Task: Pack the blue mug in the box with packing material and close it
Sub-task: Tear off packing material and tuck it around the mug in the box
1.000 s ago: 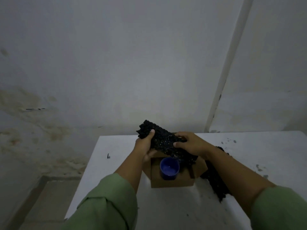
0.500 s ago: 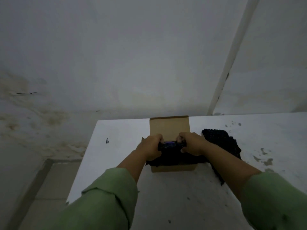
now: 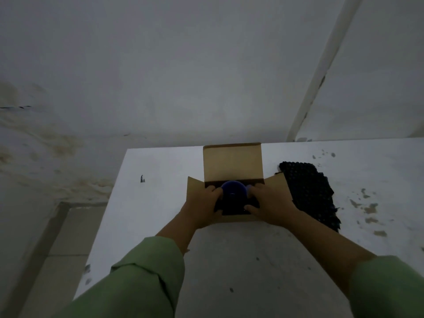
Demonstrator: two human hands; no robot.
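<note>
An open brown cardboard box [image 3: 232, 161] stands on the white table, its back flap upright and its side flaps spread. The blue mug [image 3: 233, 190] sits inside it, mouth up. Black bubble packing material [image 3: 231, 208] fills the box around and in front of the mug. My left hand [image 3: 204, 207] grips this material at the mug's left side, fingers curled down into the box. My right hand [image 3: 268, 204] does the same on the right, its fingertips against the mug's rim. The mug's lower part is hidden.
A second black packing sheet [image 3: 309, 193] lies on the white table [image 3: 229, 260] just right of the box. The table's left edge [image 3: 107, 203] drops to a tiled floor. A stained wall stands right behind the table. Dark smudges mark the table's right side.
The black sheet I held up over the box has gone down into it around the mug. Both hands have dropped to the box opening, and the mug's mouth shows again.
</note>
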